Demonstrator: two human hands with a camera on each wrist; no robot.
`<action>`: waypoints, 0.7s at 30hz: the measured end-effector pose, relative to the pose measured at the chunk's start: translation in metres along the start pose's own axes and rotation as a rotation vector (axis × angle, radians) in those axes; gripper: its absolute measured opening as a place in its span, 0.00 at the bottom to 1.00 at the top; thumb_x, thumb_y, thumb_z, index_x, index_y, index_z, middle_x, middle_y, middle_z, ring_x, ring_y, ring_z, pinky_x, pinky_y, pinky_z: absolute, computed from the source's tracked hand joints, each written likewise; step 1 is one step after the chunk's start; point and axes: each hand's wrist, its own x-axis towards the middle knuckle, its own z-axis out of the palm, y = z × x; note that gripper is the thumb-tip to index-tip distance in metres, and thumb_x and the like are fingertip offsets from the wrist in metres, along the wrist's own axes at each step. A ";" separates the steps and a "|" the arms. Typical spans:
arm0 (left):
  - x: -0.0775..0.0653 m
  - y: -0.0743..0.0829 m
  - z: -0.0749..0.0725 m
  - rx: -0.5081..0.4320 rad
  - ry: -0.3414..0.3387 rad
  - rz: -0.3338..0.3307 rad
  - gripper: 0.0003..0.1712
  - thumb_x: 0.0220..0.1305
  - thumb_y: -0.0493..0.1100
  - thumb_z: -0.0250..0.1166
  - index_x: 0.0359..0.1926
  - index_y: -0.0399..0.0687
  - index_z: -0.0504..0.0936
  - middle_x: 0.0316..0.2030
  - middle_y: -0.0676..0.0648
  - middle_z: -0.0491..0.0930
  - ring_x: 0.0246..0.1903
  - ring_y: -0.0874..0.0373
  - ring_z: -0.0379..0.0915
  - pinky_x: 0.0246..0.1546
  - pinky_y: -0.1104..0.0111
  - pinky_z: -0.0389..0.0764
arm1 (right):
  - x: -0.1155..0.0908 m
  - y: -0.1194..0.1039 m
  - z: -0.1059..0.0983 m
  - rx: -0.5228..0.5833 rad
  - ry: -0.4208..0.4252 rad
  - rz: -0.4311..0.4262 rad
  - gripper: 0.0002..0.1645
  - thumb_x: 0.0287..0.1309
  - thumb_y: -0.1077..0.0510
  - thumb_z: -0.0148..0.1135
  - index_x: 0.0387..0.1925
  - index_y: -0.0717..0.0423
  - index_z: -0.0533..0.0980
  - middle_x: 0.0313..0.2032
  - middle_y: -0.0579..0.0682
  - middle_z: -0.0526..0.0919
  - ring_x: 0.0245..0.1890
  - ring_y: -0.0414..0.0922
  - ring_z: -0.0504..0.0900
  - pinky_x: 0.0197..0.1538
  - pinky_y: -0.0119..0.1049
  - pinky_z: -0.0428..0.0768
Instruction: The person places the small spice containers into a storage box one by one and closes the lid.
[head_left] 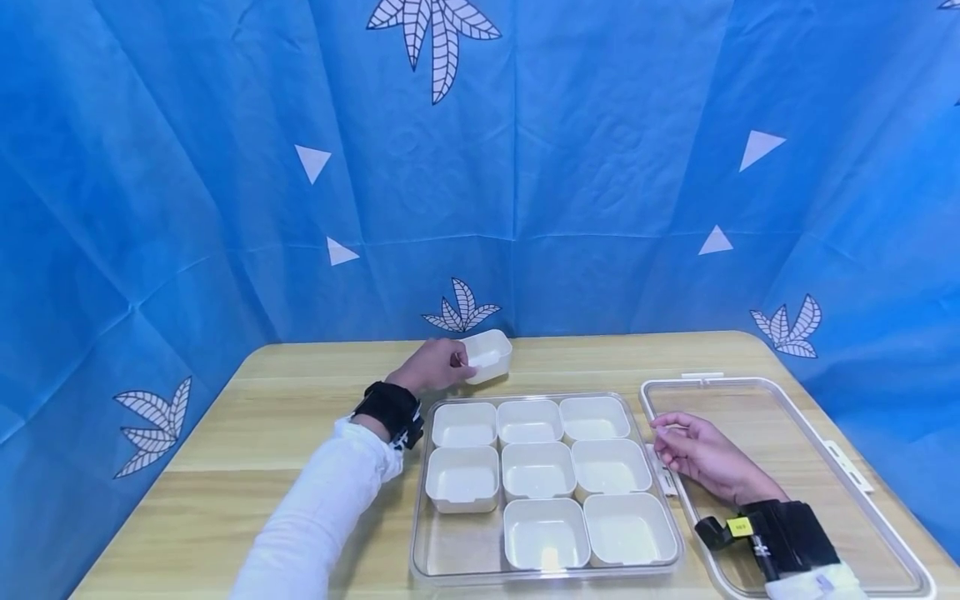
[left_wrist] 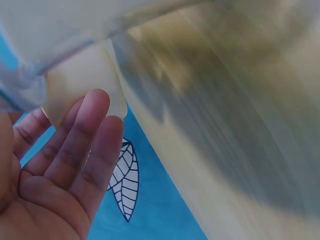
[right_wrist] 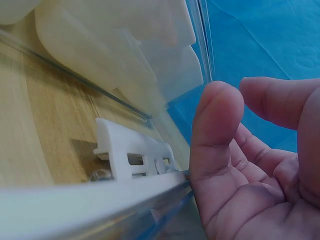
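Note:
At the back of the table, my left hand (head_left: 438,365) pinches a small white rectangular bin (head_left: 489,354) at its left side. In the left wrist view the fingers (left_wrist: 90,130) lie in front of the pale bin wall (left_wrist: 90,75). Several matching white bins (head_left: 540,471) stand in rows inside a clear plastic box (head_left: 459,554), whose floor shows at the front left. My right hand (head_left: 701,454) hovers at the left edge of a clear lid with a white rim (head_left: 780,392). Its fingers are loosely bent around nothing in the right wrist view.
The lid lies on the wooden table (head_left: 225,475) to the right of the box. White latches, such as one latch (head_left: 847,465), line its rim. A blue patterned cloth (head_left: 570,208) hangs right behind the table's back edge.

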 end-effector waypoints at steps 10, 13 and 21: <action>-0.003 0.007 -0.003 -0.006 0.029 0.030 0.11 0.61 0.46 0.69 0.27 0.47 0.78 0.24 0.53 0.77 0.28 0.58 0.71 0.34 0.66 0.74 | -0.001 0.000 0.001 -0.011 0.016 -0.009 0.08 0.73 0.63 0.46 0.49 0.61 0.69 0.35 0.47 0.78 0.30 0.36 0.77 0.34 0.25 0.79; -0.004 0.007 -0.004 -0.001 0.035 0.038 0.11 0.61 0.47 0.69 0.27 0.47 0.78 0.24 0.53 0.77 0.27 0.59 0.71 0.33 0.68 0.74 | -0.001 -0.001 0.001 -0.005 0.013 -0.010 0.08 0.73 0.63 0.46 0.49 0.60 0.69 0.35 0.47 0.78 0.31 0.36 0.77 0.34 0.25 0.79; -0.007 0.009 -0.008 -0.006 0.046 0.041 0.11 0.61 0.47 0.69 0.27 0.47 0.78 0.25 0.53 0.78 0.28 0.59 0.71 0.35 0.67 0.75 | -0.002 0.000 0.002 0.002 0.028 -0.013 0.08 0.73 0.62 0.47 0.49 0.60 0.69 0.34 0.47 0.78 0.30 0.36 0.77 0.34 0.25 0.79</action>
